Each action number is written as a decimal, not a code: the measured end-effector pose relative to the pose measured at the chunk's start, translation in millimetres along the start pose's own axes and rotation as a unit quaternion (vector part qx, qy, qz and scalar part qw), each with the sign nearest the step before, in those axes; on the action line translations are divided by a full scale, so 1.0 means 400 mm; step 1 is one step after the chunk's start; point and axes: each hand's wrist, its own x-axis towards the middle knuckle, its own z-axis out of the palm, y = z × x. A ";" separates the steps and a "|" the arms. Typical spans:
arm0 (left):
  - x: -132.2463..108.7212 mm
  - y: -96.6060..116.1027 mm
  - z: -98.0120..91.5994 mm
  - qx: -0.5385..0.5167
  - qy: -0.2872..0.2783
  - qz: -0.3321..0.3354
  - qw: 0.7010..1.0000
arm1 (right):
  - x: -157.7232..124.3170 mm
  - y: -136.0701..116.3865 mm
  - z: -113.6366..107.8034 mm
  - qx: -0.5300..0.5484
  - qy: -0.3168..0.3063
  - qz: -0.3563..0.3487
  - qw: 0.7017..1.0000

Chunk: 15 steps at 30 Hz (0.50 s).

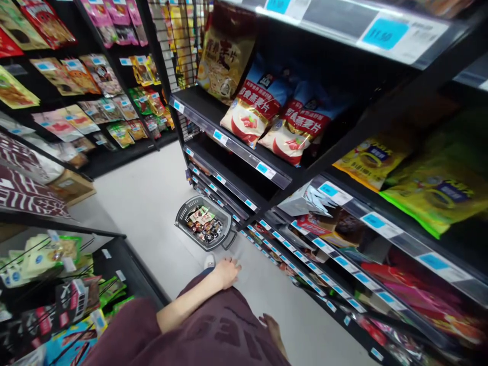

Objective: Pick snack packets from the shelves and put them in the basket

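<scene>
My left hand (227, 273) is in front of my body, above the floor. Its fingers are loosely bent and I see nothing in them. Lower down, at my right side, my right hand (271, 324) is partly hidden and blurred; its fingers hang apart with no object showing. The thing nearest my left hand is a dark grey shopping basket (182, 223) on the floor ahead, apart from both hands. Inside it lie several small packaged snacks (206, 223), some light, some dark. The basket's handle (230, 240) is folded down on the near right side.
Black shelving (244, 168) runs along the right, holding bags of oatmeal (251, 104) and yellow-green packets (430, 195). A rack of hanging snacks (57, 300) stands close on my left. More snack shelves (87, 76) are at the back left. Pale floor (141, 188) lies between them.
</scene>
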 end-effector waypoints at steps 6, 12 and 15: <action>-0.058 -0.116 0.026 -0.016 -0.011 -0.049 0.999 | 0.127 -0.035 0.164 -0.010 -0.057 -0.020 0.998; -0.135 -0.228 0.038 -0.026 0.004 -0.111 0.993 | 0.181 -0.092 0.331 -0.070 -0.139 -0.024 0.987; -0.167 -0.274 0.043 -0.045 0.020 -0.139 0.989 | 0.192 -0.094 0.335 -0.110 -0.133 -0.024 0.985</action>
